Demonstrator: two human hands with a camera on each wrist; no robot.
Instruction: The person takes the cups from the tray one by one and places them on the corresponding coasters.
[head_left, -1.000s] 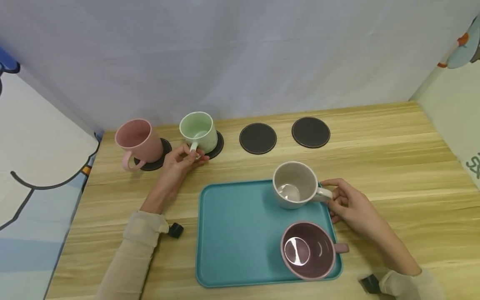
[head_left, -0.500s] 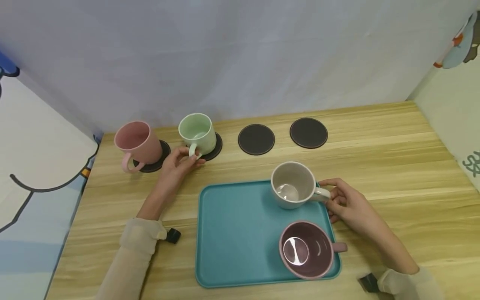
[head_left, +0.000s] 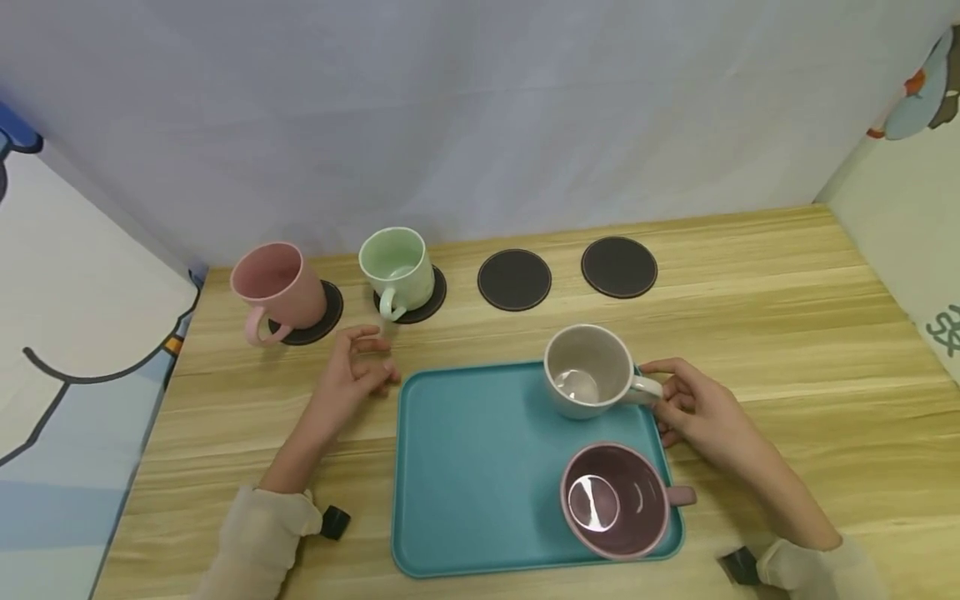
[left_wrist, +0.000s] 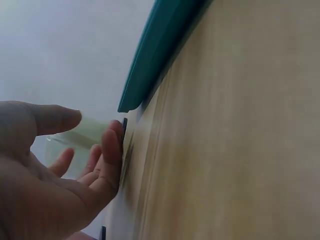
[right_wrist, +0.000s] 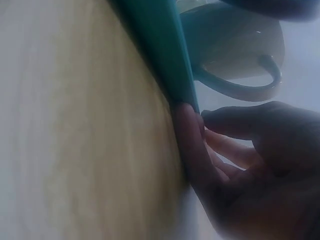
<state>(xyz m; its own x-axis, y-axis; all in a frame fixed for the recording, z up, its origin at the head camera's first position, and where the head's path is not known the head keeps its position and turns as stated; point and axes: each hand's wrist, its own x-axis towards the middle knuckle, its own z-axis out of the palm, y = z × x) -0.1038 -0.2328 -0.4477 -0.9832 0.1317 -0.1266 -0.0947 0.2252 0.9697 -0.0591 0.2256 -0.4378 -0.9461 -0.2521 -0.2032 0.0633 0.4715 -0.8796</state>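
My left hand (head_left: 352,375) is off the mugs, with its fingers loosely bent and nothing between them. It hovers over the wood between the green mug (head_left: 397,271) and the left corner of the teal tray (head_left: 465,467). That green mug stands upright on a black coaster (head_left: 431,308), handle towards me. At the tray's right edge, my right hand (head_left: 693,412) pinches the rim between thumb and fingers, as the right wrist view shows. Just beside it is the handle of the off-white mug (head_left: 588,371). A mauve mug (head_left: 618,500) stands nearer on the tray, its handle pointing right.
On the far left a pink mug (head_left: 281,287) stands on a coaster (head_left: 330,312). Two bare black coasters, a middle coaster (head_left: 514,280) and a right coaster (head_left: 619,267), lie along the back. A pale cloth wall (head_left: 510,125) rises behind the wooden table (head_left: 787,333).
My left hand has let go of the green mug's handle and drawn back towards me. The mug stays on its coaster. My right hand and the tray have stayed in place.
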